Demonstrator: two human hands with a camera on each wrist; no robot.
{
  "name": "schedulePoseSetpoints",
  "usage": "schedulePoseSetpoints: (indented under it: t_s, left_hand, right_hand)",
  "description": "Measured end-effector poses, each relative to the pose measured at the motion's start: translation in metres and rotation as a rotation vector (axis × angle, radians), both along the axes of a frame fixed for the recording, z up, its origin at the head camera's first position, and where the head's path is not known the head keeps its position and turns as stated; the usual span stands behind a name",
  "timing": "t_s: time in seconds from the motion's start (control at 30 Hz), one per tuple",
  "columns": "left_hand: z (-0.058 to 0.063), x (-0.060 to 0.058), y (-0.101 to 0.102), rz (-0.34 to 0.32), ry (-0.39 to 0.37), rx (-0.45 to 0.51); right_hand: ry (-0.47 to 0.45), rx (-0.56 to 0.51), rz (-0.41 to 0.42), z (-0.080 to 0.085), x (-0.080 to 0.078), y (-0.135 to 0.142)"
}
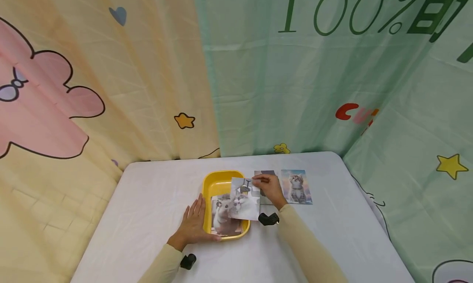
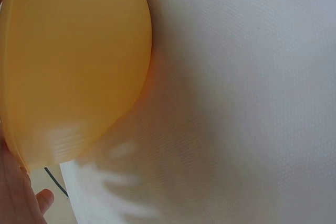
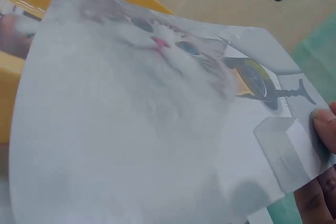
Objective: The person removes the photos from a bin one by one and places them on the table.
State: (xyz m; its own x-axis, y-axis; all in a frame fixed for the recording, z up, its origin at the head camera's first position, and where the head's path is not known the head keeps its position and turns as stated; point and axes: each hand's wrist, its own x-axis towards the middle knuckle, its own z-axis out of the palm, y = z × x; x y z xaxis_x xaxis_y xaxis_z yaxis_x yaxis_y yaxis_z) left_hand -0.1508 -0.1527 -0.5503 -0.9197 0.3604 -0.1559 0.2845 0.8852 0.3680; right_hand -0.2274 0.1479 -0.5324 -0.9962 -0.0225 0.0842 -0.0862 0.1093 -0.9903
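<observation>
A photo card of a white cat (image 1: pixel 244 205) is pinched at its upper right corner by my right hand (image 1: pixel 270 189). It is held tilted, overlapping the right side of a yellow tray (image 1: pixel 207 184). In the right wrist view the card (image 3: pixel 157 103) fills most of the picture, the thumb on its face. Inside the tray lies another cat photo (image 1: pixel 221 221), partly covered by the held card. My left hand (image 1: pixel 193 225) rests against the tray's left side, fingers straight and thumb along the near edge. In the left wrist view, the tray's wall (image 2: pixel 79 66) hides much of that hand.
Right of the tray, a kitten photo (image 1: pixel 297 188) lies on the white table (image 1: pixel 332 225). Another card (image 1: pixel 264 173) lies beside it, largely behind my right hand. Printed curtains (image 1: pixel 258 90) hang behind the table and along its sides.
</observation>
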Motion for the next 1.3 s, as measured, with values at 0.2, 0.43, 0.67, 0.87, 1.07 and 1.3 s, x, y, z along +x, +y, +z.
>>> schedulePoseSetpoints:
  t_s: [0.2,0.43,0.67,0.87,1.07,1.3]
  left_hand:
    - [0.0,0.0,0.0,0.011,-0.008,0.007]
    - [0.0,-0.001,0.0,0.016,-0.016,0.01]
    - [0.0,-0.001,-0.001,0.023,-0.007,-0.001]
    - [0.001,-0.001,0.001,0.019,-0.02,0.007]
    - [0.001,0.0,0.002,0.028,-0.021,-0.017]
    - [0.001,0.002,0.004,0.036,-0.026,-0.005]
  right_hand:
    - [-0.053,0.013,-0.07,0.007,-0.006,0.032]
    - [-0.137,0.087,-0.136,0.012,-0.01,0.075]
    - [-0.173,0.14,-0.203,0.004,-0.012,0.128]
    - [-0.194,0.173,-0.314,-0.002,-0.009,0.175]
    - [-0.198,0.178,-0.373,-0.001,-0.007,0.211]
    - [-0.265,0.253,-0.4,-0.006,-0.009,0.236]
